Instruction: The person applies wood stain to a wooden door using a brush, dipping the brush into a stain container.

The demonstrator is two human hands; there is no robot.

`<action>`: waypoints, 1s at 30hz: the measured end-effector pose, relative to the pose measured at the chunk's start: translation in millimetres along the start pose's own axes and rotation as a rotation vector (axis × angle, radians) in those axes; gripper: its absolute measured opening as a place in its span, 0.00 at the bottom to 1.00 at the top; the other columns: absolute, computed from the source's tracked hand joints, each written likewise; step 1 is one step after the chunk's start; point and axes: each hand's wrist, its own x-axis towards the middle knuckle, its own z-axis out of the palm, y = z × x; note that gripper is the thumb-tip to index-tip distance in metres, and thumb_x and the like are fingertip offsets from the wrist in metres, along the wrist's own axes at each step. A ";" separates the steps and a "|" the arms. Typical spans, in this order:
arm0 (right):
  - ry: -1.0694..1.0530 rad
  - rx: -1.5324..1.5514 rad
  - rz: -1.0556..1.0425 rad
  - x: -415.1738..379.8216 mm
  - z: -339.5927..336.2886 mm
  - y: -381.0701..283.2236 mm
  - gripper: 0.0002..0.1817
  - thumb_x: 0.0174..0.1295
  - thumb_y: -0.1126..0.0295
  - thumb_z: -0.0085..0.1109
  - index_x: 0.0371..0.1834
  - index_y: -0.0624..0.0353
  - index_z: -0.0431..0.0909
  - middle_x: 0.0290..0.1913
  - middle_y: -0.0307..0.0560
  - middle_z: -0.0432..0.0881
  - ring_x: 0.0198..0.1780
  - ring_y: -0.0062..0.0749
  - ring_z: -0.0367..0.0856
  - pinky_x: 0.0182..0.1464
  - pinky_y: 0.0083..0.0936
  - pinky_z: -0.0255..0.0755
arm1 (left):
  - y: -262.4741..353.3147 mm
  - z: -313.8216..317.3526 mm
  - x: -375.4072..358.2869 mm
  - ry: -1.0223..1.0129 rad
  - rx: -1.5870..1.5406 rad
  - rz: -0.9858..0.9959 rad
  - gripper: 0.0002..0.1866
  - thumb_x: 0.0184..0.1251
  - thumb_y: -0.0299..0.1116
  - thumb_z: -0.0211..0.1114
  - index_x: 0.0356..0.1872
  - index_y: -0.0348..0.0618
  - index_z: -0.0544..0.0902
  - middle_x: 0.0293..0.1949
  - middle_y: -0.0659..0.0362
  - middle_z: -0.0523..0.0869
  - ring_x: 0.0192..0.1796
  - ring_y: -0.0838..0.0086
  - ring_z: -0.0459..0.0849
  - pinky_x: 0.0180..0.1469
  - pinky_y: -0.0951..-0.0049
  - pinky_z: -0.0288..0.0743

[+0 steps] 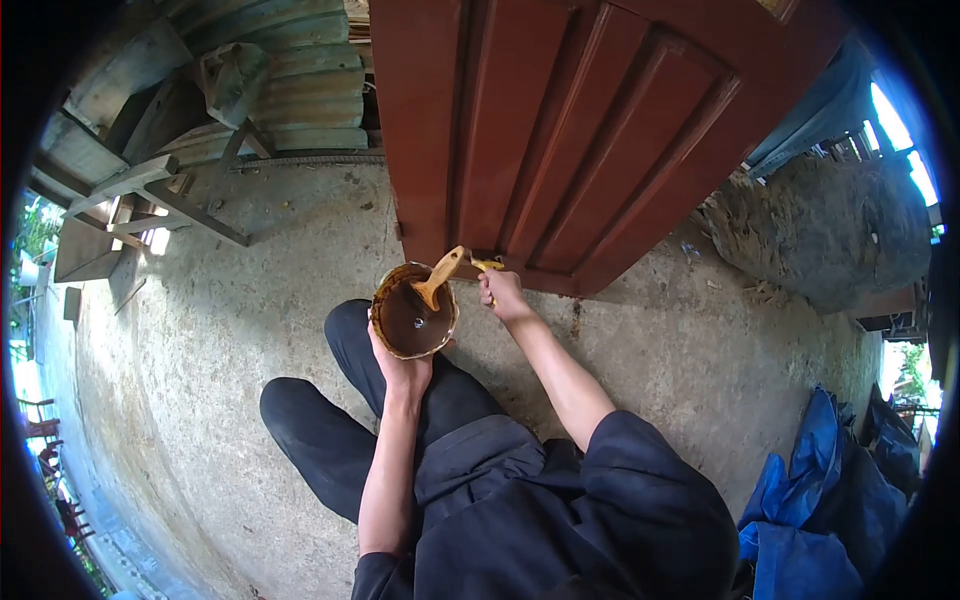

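My left hand [402, 368] holds up a round container [455, 325] of brown liquid from below and the side. A brush with a wooden handle [443, 272] stands in the container, its bristle end in the liquid. To the right, my right hand [503, 292] is closed around the yellow handle [488, 266] of a tool whose head is at the lower part of a red-brown panelled door [520, 150]. What that head looks like is too small to tell.
Wooden frames [150, 190] stand at the upper left beside corrugated sheets [310, 95]. Blue tarpaulin [800, 500] lies at the lower right. A large rough brown sheet [820, 230] is at the right. The floor [200, 400] is worn concrete.
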 end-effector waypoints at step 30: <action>-0.392 0.323 -0.778 -249.8 119.6 -283.9 0.14 0.84 0.65 0.56 0.60 0.65 0.78 0.30 0.37 0.75 0.17 0.14 0.61 0.18 0.17 0.52 | 0.2 26.0 11.9 -0.093 -0.037 0.011 0.38 0.85 0.66 0.38 0.81 0.50 0.69 0.71 0.50 0.82 0.62 0.56 0.90 0.36 0.54 0.96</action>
